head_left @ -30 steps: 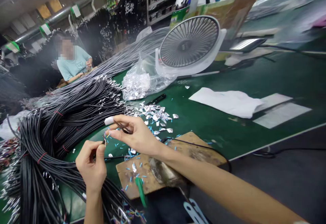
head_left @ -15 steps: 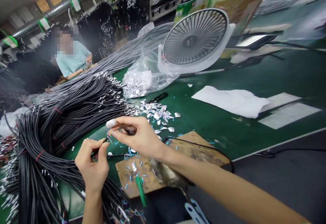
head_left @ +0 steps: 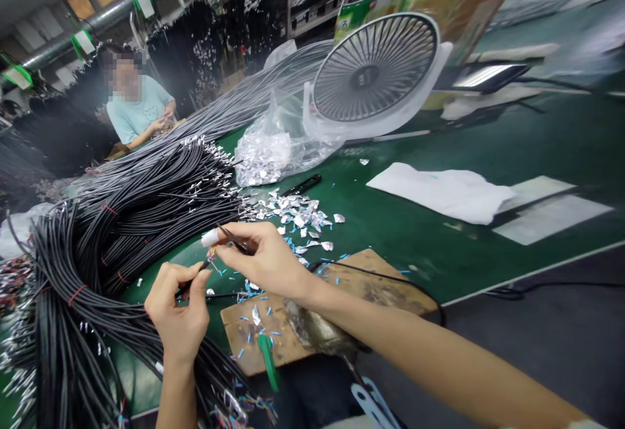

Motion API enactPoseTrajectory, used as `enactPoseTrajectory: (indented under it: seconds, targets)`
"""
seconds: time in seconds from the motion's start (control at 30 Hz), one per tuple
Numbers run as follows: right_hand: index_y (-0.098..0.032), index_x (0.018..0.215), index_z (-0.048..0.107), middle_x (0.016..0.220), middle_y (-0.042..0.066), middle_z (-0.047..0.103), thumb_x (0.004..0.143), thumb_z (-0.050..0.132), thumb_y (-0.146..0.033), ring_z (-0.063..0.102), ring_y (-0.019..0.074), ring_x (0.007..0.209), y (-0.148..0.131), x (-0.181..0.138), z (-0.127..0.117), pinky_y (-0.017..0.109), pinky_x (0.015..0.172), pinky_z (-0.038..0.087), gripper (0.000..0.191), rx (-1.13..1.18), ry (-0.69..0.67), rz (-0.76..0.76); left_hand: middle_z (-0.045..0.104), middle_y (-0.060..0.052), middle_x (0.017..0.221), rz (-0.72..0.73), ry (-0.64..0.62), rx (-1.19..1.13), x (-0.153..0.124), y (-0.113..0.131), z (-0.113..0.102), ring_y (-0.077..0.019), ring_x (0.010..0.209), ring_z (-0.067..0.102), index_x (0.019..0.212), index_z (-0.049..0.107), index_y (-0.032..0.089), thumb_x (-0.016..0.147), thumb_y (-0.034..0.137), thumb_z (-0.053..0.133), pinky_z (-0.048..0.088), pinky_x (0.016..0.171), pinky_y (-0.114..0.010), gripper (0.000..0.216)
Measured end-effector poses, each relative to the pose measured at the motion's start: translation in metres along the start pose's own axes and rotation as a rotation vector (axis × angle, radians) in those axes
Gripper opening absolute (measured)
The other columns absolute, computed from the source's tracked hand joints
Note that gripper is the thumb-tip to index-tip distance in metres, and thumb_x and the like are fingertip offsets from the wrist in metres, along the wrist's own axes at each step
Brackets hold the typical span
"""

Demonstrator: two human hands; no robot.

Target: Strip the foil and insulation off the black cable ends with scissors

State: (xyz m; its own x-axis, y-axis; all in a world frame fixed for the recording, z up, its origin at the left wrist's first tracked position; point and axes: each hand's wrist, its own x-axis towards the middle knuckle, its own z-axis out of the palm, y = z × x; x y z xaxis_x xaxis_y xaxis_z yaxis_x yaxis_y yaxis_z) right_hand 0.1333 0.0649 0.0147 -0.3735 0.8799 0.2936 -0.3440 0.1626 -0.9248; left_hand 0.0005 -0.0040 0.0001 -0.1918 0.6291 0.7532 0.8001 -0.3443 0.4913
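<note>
In the head view, the black cable (head_left: 203, 265) is above the table (head_left: 488, 139), its long axis slanting up rightward, coloured wires (head_left: 211, 255) toward the right hand (head_left: 268, 260). The left hand (head_left: 176, 312) pinches it, thumb against forefinger; the right, nearly closed, grips a dark slender tool (head_left: 235, 241) beside the wires.

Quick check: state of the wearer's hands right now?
Left hand: closed, holding a black cable near its end.
Right hand: closed on a slender dark tool, beside coloured wires.
</note>
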Motion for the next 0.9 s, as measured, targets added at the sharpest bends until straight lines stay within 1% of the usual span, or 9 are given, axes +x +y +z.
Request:
enactPoseTrajectory:
  seconds: [0.03,0.1,0.17,0.27,0.37,0.47,0.53,0.67,0.9]
  targets:
    - [-0.016,0.077,0.074,0.072,0.001,0.069,0.067,0.056,-0.014,0.058,0.0106,0.065,-0.0013,0.0009,-0.0006,0.023,0.063,0.046,0.02,0.026,-0.01,0.014,0.053,0.005,0.062,-0.008,-0.01,-0.019,-0.0001,-0.0004,0.0001,-0.0077,0.057,0.046,0.072,0.062,0.019,0.077,0.012,0.063,0.037,0.051,-0.019,0.01]
    - [-0.015,0.071,0.072,0.06,-0.001,0.064,0.065,0.053,-0.01,0.053,0.0076,0.054,-0.004,0.0031,-0.0025,0.02,0.053,0.042,0.021,0.098,-0.058,0.107,0.055,0.005,0.064,-0.025,-0.049,-0.055,-0.0004,-0.0019,0.0,-0.0082,0.057,0.048,0.074,0.063,0.02,0.078,0.012,0.061,0.038,0.051,-0.019,0.009]
    - [-0.013,0.072,0.071,0.048,-0.004,0.057,0.064,0.049,-0.008,0.037,0.004,0.038,-0.0061,0.0056,-0.0048,0.017,0.039,0.029,0.024,0.192,-0.137,0.263,0.056,0.004,0.065,-0.03,-0.113,-0.072,-0.0003,-0.0039,-0.0009,-0.0086,0.058,0.05,0.074,0.063,0.02,0.08,0.014,0.06,0.039,0.053,-0.019,0.009]
    - [-0.01,0.081,0.071,0.043,-0.006,0.055,0.066,0.05,-0.009,0.025,0.0017,0.031,-0.0073,0.0079,-0.0067,0.017,0.034,0.017,0.026,0.265,-0.252,0.383,0.057,0.003,0.064,-0.025,-0.203,-0.064,0.0016,-0.0057,-0.0036,-0.009,0.057,0.051,0.072,0.063,0.019,0.084,0.019,0.055,0.038,0.053,-0.02,0.014]
    - [-0.011,0.079,0.071,0.048,-0.005,0.058,0.066,0.058,-0.01,0.036,0.0021,0.037,-0.0069,0.0073,-0.0056,0.016,0.037,0.026,0.018,0.202,-0.244,0.283,0.057,0.002,0.061,-0.035,-0.21,-0.061,0.0045,-0.0038,-0.0062,-0.0093,0.055,0.049,0.069,0.062,0.018,0.086,0.022,0.051,0.036,0.05,-0.02,0.021]
    - [-0.013,0.076,0.072,0.06,-0.002,0.066,0.065,0.064,-0.012,0.056,0.0069,0.055,-0.0069,0.0045,-0.0043,0.018,0.053,0.044,0.013,0.159,-0.112,0.156,0.052,0.003,0.056,-0.084,-0.182,-0.056,0.0064,-0.0005,-0.0072,-0.0089,0.05,0.045,0.064,0.059,0.017,0.086,0.025,0.05,0.032,0.046,-0.02,0.025]
    - [-0.014,0.08,0.072,0.071,0.001,0.07,0.066,0.063,-0.014,0.063,0.0108,0.067,-0.0074,0.0023,-0.0045,0.022,0.062,0.049,0.017,0.156,-0.108,0.115,0.05,0.003,0.054,-0.108,-0.18,-0.039,0.0066,0.0001,-0.0075,-0.0086,0.048,0.043,0.062,0.058,0.017,0.087,0.027,0.05,0.031,0.045,-0.02,0.028]
    - [-0.015,0.082,0.072,0.077,0.003,0.072,0.066,0.065,-0.018,0.064,0.0114,0.067,-0.0074,-0.0003,-0.0054,0.023,0.062,0.051,0.018,0.17,-0.169,0.064,0.049,0.003,0.054,-0.133,-0.164,-0.024,0.0053,-0.0019,-0.0079,-0.0089,0.049,0.044,0.063,0.058,0.018,0.088,0.028,0.049,0.033,0.046,-0.02,0.028]
    - [-0.014,0.081,0.071,0.071,0.002,0.07,0.066,0.066,-0.018,0.062,0.0105,0.062,-0.0041,-0.0011,-0.0038,0.022,0.058,0.049,0.015,0.157,-0.104,0.026,0.051,0.003,0.057,-0.16,-0.122,-0.053,0.0024,-0.0029,-0.0067,-0.0084,0.051,0.046,0.066,0.061,0.017,0.086,0.026,0.054,0.035,0.047,-0.019,0.023]
